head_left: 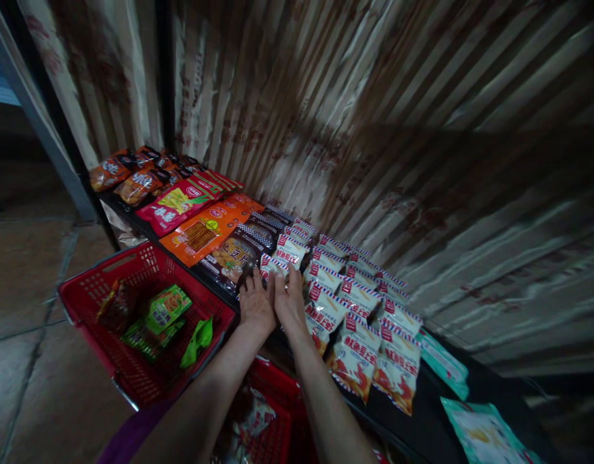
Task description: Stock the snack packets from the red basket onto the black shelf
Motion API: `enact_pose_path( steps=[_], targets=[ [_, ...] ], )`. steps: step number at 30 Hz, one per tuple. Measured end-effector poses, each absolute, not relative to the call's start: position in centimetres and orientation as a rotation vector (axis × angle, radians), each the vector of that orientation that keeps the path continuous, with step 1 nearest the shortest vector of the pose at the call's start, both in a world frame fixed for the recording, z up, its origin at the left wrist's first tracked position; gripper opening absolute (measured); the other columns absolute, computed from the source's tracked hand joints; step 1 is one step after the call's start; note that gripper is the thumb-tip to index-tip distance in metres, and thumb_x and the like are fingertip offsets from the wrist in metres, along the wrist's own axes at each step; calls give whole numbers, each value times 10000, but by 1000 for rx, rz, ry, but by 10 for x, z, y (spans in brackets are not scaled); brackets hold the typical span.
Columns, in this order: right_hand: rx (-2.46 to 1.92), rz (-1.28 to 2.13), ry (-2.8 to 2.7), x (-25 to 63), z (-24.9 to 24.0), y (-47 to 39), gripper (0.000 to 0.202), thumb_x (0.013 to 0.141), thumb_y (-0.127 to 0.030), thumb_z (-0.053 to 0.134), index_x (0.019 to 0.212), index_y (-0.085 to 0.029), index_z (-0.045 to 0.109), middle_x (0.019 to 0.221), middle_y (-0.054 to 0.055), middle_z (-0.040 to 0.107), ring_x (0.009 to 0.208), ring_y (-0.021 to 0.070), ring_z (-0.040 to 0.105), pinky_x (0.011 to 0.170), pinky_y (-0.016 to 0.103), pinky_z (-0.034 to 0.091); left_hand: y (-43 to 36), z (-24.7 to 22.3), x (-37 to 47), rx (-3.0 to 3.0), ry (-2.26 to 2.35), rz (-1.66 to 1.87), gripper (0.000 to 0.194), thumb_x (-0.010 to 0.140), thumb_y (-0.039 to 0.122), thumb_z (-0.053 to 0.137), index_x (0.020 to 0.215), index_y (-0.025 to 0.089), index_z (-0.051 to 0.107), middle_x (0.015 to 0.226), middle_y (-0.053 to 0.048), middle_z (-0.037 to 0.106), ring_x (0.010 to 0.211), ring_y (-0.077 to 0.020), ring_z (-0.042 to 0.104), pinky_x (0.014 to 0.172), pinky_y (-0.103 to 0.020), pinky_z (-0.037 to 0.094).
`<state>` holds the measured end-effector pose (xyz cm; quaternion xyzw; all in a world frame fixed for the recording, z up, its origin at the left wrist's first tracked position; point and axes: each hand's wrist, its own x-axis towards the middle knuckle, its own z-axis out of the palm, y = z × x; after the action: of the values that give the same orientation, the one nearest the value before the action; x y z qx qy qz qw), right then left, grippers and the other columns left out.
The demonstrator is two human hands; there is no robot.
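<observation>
Side by side, the left hand [256, 304] and right hand [290, 299] reach over the front edge of the black shelf [413, 428], fingers extended and slightly parted, open against a small white bag [270, 264] without closing round it. Brown bags [234, 258] lie leftward; a red basket [96, 357] stands beside that front edge, holding green packets [167, 308].
</observation>
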<state>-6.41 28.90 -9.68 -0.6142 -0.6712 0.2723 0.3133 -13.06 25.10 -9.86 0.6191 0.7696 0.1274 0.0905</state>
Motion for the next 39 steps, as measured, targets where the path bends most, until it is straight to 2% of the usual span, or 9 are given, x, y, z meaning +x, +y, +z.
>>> enact_pose_path(
  steps=[4, 8, 11, 14, 18, 22, 29, 35, 39],
  targets=[
    [-1615, 712, -1723, -66, -95, 311, 604, 885, -435, 304, 1422, -161, 274, 1507, 118, 274, 1404, 252, 191, 1134, 463, 158, 253, -104, -126, 1840, 2329, 443, 578, 850, 195, 423, 1419, 187, 324, 1392, -189, 432, 1140, -309, 504, 894, -424, 428],
    [-1694, 682, -1640, -67, -100, 329, 626, 865, -457, 314, 1373, -98, 381, 1449, 165, 358, 1378, 265, 255, 1120, 431, 190, 259, -108, -123, 1786, 2335, 518, 635, 818, 199, 478, 1428, 193, 302, 1349, -167, 467, 1108, -301, 508, 883, -416, 433],
    [-1730, 675, -1631, -66, -104, 334, 595, 859, -448, 324, 1329, -106, 451, 1415, 186, 390, 1347, 282, 318, 1097, 433, 236, 262, -109, -124, 1764, 2309, 597, 662, 802, 186, 506, 1429, 202, 292, 1310, -157, 484, 1097, -291, 509, 882, -411, 438],
    [-1706, 657, -1627, -63, -109, 335, 579, 857, -445, 326, 1302, -110, 484, 1389, 188, 420, 1320, 293, 361, 1089, 440, 251, 264, -109, -128, 1781, 2281, 697, 606, 832, 161, 460, 1418, 195, 310, 1307, -157, 482, 1091, -283, 509, 889, -412, 442],
    [-1662, 633, -1606, -61, -113, 335, 625, 853, -463, 327, 1329, -76, 448, 1395, 197, 422, 1323, 294, 352, 1098, 438, 235, 270, -112, -131, 1807, 2222, 842, 542, 864, 118, 389, 1403, 150, 339, 1321, -167, 471, 1109, -273, 502, 928, -406, 434],
    [-1618, 646, -1558, -62, -115, 333, 675, 842, -458, 367, 1402, -83, 334, 1444, 186, 368, 1339, 271, 336, 1108, 430, 222, 275, -116, -130, 1782, 2150, 900, 515, 886, 93, 338, 1399, 127, 341, 1303, -174, 486, 1140, -260, 493, 956, -401, 428],
    [-1604, 649, -1536, -66, -114, 327, 709, 822, -453, 404, 1417, -81, 302, 1462, 176, 344, 1358, 263, 307, 1121, 433, 203, 282, -124, -132, 1804, 2138, 929, 497, 911, 131, 367, 1406, 174, 342, 1320, -144, 486, 1170, -230, 484, 1004, -361, 400],
    [-1560, 676, -1545, -71, -113, 308, 727, 838, -463, 372, 1443, -87, 230, 1507, 163, 259, 1387, 248, 249, 1126, 456, 190, 282, -128, -133, 1835, 2204, 862, 458, 939, 209, 347, 1393, 161, 375, 1383, -191, 430, 1209, -277, 470, 991, -406, 405],
    [-1535, 636, -1583, -70, -115, 289, 702, 858, -496, 324, 1436, -103, 254, 1512, 146, 256, 1402, 230, 209, 1132, 460, 167, 280, -127, -133, 1837, 2208, 874, 488, 943, 258, 348, 1425, 187, 318, 1419, -181, 393, 1251, -275, 445, 1011, -412, 391]
  ],
)
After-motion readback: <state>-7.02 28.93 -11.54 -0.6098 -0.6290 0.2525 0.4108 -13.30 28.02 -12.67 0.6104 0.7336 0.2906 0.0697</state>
